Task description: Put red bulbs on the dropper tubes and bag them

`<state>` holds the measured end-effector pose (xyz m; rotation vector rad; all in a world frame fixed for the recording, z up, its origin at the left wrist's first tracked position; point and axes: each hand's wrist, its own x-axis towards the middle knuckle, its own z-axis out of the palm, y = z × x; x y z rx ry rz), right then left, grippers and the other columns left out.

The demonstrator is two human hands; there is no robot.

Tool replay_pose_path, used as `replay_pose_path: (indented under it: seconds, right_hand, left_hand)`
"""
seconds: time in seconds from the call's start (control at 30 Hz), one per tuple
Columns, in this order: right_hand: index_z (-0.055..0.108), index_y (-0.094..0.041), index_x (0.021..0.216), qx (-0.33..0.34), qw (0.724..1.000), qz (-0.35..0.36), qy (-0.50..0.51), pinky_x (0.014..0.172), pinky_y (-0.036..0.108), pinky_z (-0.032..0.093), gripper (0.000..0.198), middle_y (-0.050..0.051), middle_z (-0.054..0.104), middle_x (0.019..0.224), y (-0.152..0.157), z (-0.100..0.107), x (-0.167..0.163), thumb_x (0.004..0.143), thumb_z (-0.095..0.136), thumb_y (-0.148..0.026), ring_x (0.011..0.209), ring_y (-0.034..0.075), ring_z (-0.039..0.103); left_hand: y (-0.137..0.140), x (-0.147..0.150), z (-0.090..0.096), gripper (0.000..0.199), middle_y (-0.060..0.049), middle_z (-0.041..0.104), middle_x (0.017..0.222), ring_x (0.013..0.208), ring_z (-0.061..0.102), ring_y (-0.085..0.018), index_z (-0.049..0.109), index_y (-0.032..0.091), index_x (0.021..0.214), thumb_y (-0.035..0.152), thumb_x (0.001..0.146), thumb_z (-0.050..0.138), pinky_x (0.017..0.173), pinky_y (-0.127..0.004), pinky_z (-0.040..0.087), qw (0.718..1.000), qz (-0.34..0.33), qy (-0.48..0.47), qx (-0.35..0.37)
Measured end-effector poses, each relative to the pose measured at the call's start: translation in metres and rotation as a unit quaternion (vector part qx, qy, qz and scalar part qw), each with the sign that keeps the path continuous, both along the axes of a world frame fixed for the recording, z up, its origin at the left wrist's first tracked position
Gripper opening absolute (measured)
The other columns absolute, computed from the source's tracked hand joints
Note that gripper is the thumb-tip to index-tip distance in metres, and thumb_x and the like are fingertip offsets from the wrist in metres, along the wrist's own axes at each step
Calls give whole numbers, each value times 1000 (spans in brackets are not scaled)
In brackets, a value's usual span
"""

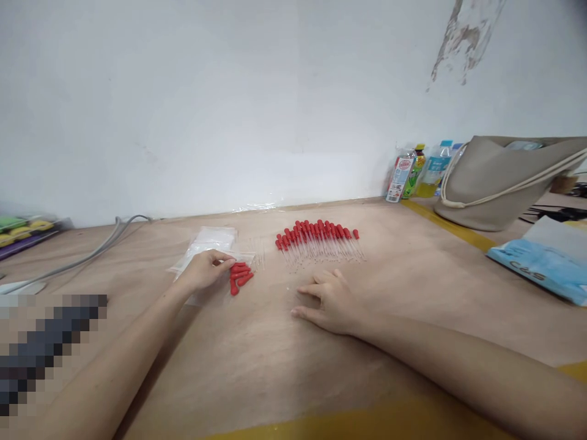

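Observation:
My left hand (208, 269) has its thumb and fingers closed at the edge of a small pile of red rubber bulbs (241, 271), pinching the end of one bulb. Under and behind that hand lie clear plastic bags (213, 238). A few thin clear glass tubes (259, 252) lie just right of the pile. Beyond my right hand, many droppers (321, 235) with red bulbs and clear glass stems lie side by side in a fanned row. My right hand (328, 302) is over the brown table surface in front of them, fingers apart, holding nothing.
At the right stand a carton (400, 177), drink bottles (435, 168) and a grey bag (499, 177) with rope handles. A blue tissue pack (536, 269) lies nearer. On the left are a grey cable (103, 244) and yellow and green items (22, 229). A white wall (192, 110) bounds the back.

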<state>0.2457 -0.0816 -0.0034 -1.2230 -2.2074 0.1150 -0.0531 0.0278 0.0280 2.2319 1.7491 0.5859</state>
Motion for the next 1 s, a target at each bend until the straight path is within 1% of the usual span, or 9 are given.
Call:
replay_pose_path:
  seconds: [0.1,0.2,0.27,0.4,0.53,0.73,0.9,0.97,1.0]
  right_hand:
    - [66,-23,74,-16,1000,3,-12,68,29,25,23,0,55,70,-1,1,-6,75,57,-44,72,13,47]
    - [66,-21,69,-15,1000,-3,-4,67,29,26,18,0,55,67,-1,1,-5,77,57,-35,73,14,48]
    - [66,-21,69,-23,1000,-5,4,68,29,26,15,0,55,67,-1,1,-4,77,58,-31,73,14,48]
    - [66,-22,68,-29,999,-24,12,66,29,25,14,0,55,66,1,1,-1,77,57,-25,72,14,48]
    - [66,-21,70,-17,999,-39,30,67,29,26,11,0,57,69,6,0,4,76,58,-25,72,13,49]
    - [66,-20,74,29,998,-38,51,72,31,30,9,3,58,78,15,-4,9,77,58,-25,78,15,51]
    - [64,-20,76,45,996,-28,73,76,33,33,7,3,58,81,19,-5,11,77,57,-23,78,15,52]
    - [63,-20,77,44,995,-31,83,77,32,34,7,3,58,81,20,-5,12,77,56,-22,78,15,52]
    - [62,-20,79,44,995,-31,88,77,32,34,7,3,58,81,21,-5,12,78,55,-22,77,14,53]
  left_hand:
    - [-2,3,1,36,-3,67,87,81,59,-20,67,21,77,51,72,46,72,-26,44,999,-23,9,33]
    - [-4,7,2,32,-4,66,82,77,58,-20,63,19,73,45,75,45,68,-27,44,997,8,20,77]
    - [-4,9,2,32,-4,66,83,77,58,-20,62,19,76,44,76,42,68,-28,44,995,10,29,92]
    - [-4,8,4,34,-5,64,96,86,58,-21,63,19,89,42,76,41,72,-28,44,997,-41,29,65]
    - [-5,8,5,32,-4,66,92,86,59,-21,65,21,84,40,76,41,74,-28,44,997,-68,33,13]
    - [-6,11,2,29,-5,66,87,78,59,-20,60,18,84,38,78,39,68,-28,44,999,-15,21,47]
    - [-12,21,10,24,-5,64,89,78,59,-20,55,18,90,33,80,38,69,-30,44,997,16,2,72]
    - [-21,34,15,22,-5,64,89,77,59,-20,54,18,92,30,81,39,69,-31,44,996,4,-9,87]
    - [-28,43,15,20,-5,63,91,79,59,-19,53,18,93,28,81,39,70,-31,45,994,-20,-26,101]
